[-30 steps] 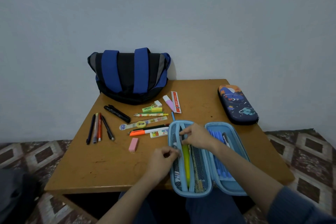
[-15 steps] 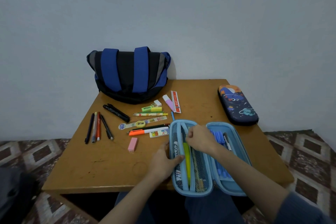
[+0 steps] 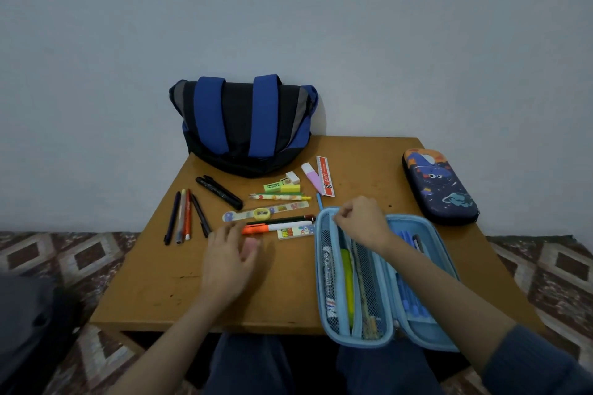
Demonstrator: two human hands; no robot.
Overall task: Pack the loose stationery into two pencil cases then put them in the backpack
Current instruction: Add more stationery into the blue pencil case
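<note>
Lying open at the near right edge of the desk (image 3: 154,292), the light-blue case (image 3: 322,266) overhung the person's lap with both halves spread flat. Its left half had a mesh flap (image 3: 369,282) with a yellow pen (image 3: 348,279) beside it. The right half held a row of blue pens (image 3: 407,295). The right hand (image 3: 362,223) was curled at the case's far end, pinching the top edge of the flap. The left hand (image 3: 231,260) was well apart from it, over a pink eraser (image 3: 251,245). That hand was blurred, and I could not tell whether it gripped the eraser.

I counted two cases. The second, a dark case (image 3: 439,186) with a space print, lay closed at the far right of the desk. One backpack (image 3: 247,125), black with two blue straps, stood at the far edge against the wall.

Loose between them lay:
- four pens (image 3: 186,218) side by side at the left
- two black markers (image 3: 219,192)
- one patterned ruler (image 3: 288,207) with a yellow sharpener (image 3: 262,212) on it
- one orange highlighter (image 3: 276,228)
- one pencil (image 3: 279,197)
- one red ruler (image 3: 325,175)
- one pink highlighter (image 3: 310,173)
- three small blocks (image 3: 290,188), green, yellow and white
</note>
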